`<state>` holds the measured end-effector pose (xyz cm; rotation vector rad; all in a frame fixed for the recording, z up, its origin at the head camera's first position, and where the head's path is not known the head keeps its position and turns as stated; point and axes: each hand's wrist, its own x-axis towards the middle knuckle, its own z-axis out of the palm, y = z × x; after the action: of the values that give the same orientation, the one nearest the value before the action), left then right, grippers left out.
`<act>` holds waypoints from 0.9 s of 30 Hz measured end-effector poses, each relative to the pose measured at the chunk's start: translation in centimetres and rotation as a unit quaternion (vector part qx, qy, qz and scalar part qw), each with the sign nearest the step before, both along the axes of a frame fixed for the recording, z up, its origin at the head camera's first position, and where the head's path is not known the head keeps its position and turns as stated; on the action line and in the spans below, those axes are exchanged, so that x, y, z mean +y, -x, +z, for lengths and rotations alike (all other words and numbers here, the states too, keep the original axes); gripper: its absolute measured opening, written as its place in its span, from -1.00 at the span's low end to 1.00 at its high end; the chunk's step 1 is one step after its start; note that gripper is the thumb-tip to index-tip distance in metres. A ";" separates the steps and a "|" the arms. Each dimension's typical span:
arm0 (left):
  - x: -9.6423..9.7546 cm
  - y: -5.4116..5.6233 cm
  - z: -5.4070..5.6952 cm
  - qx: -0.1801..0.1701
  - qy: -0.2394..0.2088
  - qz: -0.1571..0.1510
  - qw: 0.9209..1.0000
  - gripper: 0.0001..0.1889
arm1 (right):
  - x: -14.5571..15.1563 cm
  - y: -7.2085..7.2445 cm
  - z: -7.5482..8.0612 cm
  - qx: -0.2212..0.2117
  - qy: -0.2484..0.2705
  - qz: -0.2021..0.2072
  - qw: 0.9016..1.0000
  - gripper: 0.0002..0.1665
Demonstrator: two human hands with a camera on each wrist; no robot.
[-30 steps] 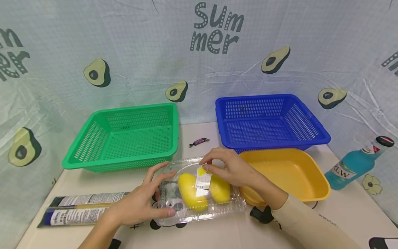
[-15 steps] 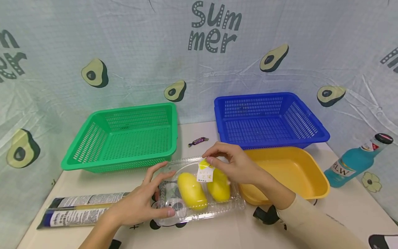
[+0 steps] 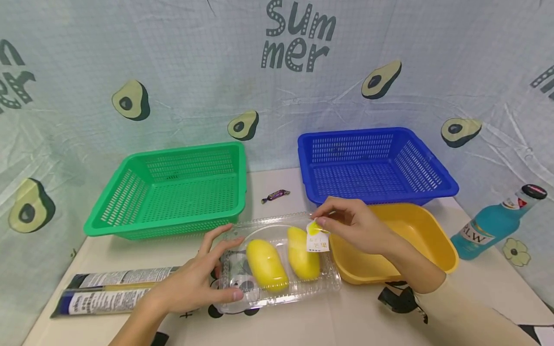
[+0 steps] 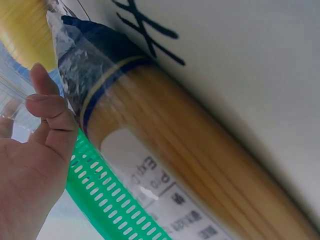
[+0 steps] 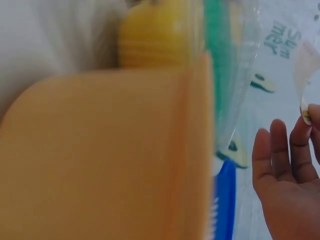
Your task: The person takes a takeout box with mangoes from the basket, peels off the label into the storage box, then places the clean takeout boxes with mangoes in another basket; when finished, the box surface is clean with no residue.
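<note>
Two yellow mangoes, a left one (image 3: 266, 266) and a right one (image 3: 304, 262), lie inside a clear plastic clamshell box (image 3: 298, 293) on the table. My left hand (image 3: 196, 278) rests on the box's left end, thumb and fingers spread along its edge. In the left wrist view, the fingertips (image 4: 47, 106) show bent at the box side. My right hand (image 3: 357, 226) pinches a white and yellow sticker label (image 3: 318, 240) between thumb and forefinger, over the box's right end. The label hangs down and overlaps the right mango in the head view.
A green basket (image 3: 166, 225) stands behind left and a blue basket (image 3: 383, 198) behind right. A yellow basin (image 3: 391, 276) sits right of the box. Two wrapped packs (image 3: 108, 299) lie left, a small candy (image 3: 275, 195) behind, and a blue bottle (image 3: 489, 228) stands far right.
My right hand has drawn the label up off the lid and carried it to the right, uncovering both mangoes. The left hand and the box stay put.
</note>
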<state>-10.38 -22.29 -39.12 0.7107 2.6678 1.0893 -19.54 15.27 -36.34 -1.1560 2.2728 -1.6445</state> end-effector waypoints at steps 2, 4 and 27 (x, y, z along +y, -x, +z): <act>0.0 0.0 0.1 -0.004 0.003 0.003 1.000 -0.04 | 1.1 0.0 -0.1 -0.002 -0.005 -0.006 1.000 -0.78; 0.1 0.1 0.2 -0.004 0.003 0.002 1.000 -0.04 | 2.2 0.0 -0.3 -0.007 -0.013 -0.015 1.000 -0.77; 0.0 -0.1 0.3 -0.017 -0.004 0.000 1.000 -0.05 | 11.3 1.3 -3.0 0.003 -0.194 -0.075 0.978 -0.83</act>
<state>-10.24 -22.29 -38.86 0.6861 2.6372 1.1019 -20.83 26.56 -39.30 -0.9172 2.5832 -1.1557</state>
